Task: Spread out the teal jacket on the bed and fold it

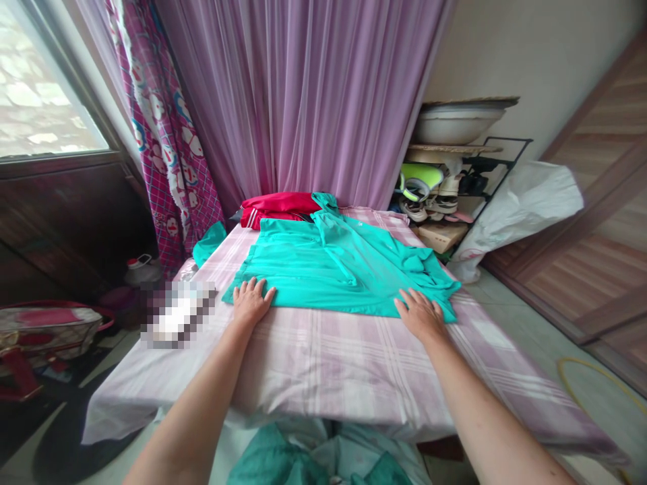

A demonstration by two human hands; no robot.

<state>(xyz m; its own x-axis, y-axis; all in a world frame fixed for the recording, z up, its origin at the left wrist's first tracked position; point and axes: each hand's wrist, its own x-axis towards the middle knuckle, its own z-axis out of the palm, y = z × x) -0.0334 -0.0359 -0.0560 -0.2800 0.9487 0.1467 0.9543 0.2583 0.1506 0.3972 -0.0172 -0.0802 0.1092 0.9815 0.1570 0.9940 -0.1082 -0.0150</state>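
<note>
The teal garment [293,259] lies spread on the table [328,364], with a red garment [286,202] by its far edge. The left hand [250,303] and right hand [419,315] rest on its near edge, each grip open, fingers spread, clasping nothing, seemingly smoothing; lifting that edge would call for fingertips tucked beneath it.

The single view looks from the wearer's head, forward and down over the nearby tabletop [328,350], facing the purple curtain [323,101] at twelve o'clock.
</note>
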